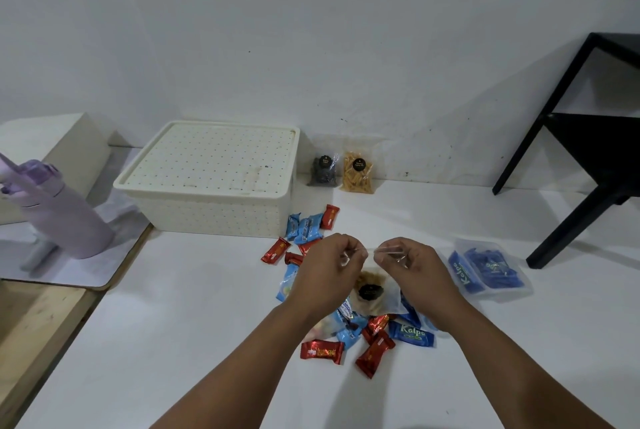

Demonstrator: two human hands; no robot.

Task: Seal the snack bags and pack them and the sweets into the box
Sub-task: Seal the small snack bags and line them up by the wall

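A clear snack bag [370,286] with pale brown snacks and a black round label hangs above the white table. My left hand [329,269] pinches the left end of its top strip and my right hand [412,269] pinches the right end. Several red and blue wrapped sweets [374,335] lie scattered under and around my hands, with more sweets [308,224] beside the box. The cream box [214,179] stands at the back left with its dotted lid on. Two more snack bags lean on the wall, a dark snack bag [323,169] and a yellow snack bag [358,170].
A clear tray of blue wafer packs [488,267] lies right of my hands. A lilac bottle [59,210] stands on a mat at the left, near a wooden edge [38,324]. A black stool [588,137] stands at the back right.
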